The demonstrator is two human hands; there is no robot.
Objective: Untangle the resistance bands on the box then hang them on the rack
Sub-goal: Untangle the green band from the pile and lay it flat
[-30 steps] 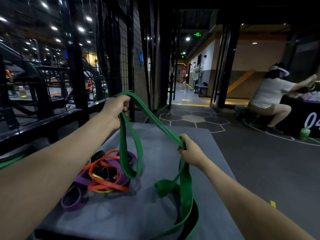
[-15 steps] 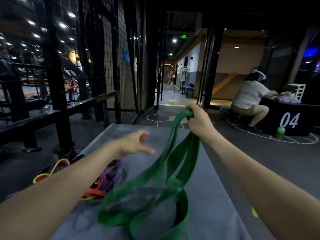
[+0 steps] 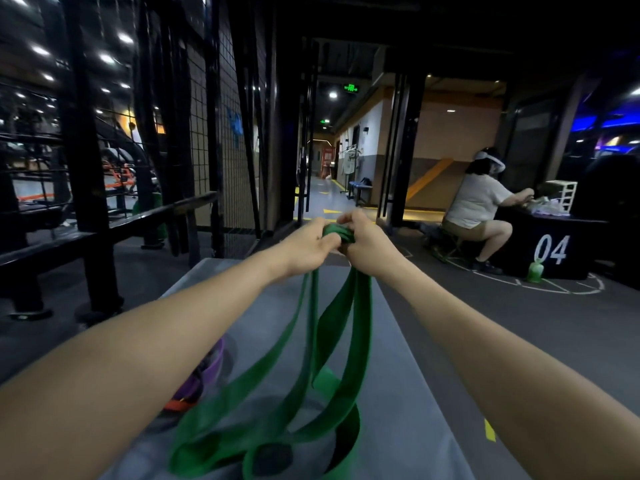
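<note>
Both hands, left hand and right hand, pinch the green resistance band bunched at its top over the grey box; limp, light, probably grippy rubber, best held there.

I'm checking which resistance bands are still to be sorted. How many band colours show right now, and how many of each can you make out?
Green flat rubber resistance band, gripped at its top by the left hand and right hand: 1
Purple rubber band on the grey box, mostly hidden by the left forearm: at least 1
Orange rubber band: at least 1
Total visible: 3
</note>
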